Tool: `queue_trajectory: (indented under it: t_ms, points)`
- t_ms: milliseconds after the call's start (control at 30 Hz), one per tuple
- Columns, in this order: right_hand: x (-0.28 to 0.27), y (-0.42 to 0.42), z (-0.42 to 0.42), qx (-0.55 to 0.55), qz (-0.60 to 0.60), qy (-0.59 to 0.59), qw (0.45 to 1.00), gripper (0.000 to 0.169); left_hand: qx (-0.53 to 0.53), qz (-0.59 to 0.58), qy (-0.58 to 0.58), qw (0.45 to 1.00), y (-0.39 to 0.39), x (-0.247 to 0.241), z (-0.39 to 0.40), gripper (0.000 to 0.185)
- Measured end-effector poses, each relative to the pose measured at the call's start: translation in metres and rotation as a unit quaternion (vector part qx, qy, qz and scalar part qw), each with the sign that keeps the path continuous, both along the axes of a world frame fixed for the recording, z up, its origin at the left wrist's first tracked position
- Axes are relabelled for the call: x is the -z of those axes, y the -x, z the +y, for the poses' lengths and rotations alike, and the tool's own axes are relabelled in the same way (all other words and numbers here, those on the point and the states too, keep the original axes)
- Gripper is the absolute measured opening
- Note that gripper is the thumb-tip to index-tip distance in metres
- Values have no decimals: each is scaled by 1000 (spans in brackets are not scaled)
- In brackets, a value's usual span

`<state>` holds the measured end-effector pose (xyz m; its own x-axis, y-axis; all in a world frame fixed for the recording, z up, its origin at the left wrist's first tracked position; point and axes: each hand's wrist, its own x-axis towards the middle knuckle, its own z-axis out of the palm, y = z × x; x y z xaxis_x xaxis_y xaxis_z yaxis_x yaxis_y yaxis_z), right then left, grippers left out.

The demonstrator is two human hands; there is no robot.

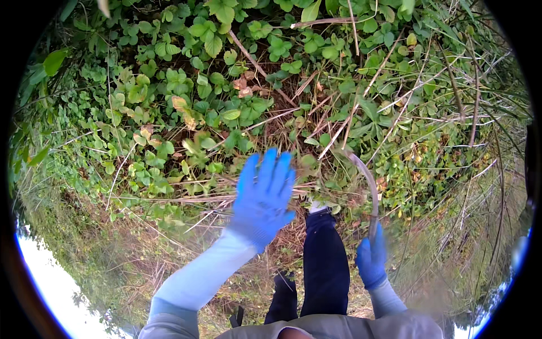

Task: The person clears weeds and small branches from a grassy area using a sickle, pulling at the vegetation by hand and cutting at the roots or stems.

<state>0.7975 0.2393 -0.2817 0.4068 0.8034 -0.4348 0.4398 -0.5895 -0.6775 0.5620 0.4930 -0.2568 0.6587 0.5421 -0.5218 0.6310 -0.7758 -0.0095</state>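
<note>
In a blue glove, my left hand (264, 197) is spread flat with its fingers apart, holding nothing, above dry stalks and low leafy plants (211, 148). My right hand (371, 258), gloved in blue too, grips the handle of a sickle. The curved blade of the sickle (370, 182) points up and bends to the left, its tip among the leaves right of my left hand. My dark-trousered leg (326, 262) stands between the two hands, with a light shoe (317, 207) partly hidden by plants.
Dense green leaves cover the ground ahead, crossed by a brown stick (258, 63) and a pale dry stem (351, 112). Long grass and thin twigs (474, 106) stand at the right. Dry cut stalks (203, 198) lie left of my left hand.
</note>
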Motion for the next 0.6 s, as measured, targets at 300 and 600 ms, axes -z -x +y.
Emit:
queue_trajectory:
  t_ms: [300,600]
  points:
    - [47,20,70,61,215,45,974,60,51,62,33,996,-38,152,-1,44]
    - [88,20,112,-153,-37,34,987,58,-9,40,103,994,-17,127,17,20]
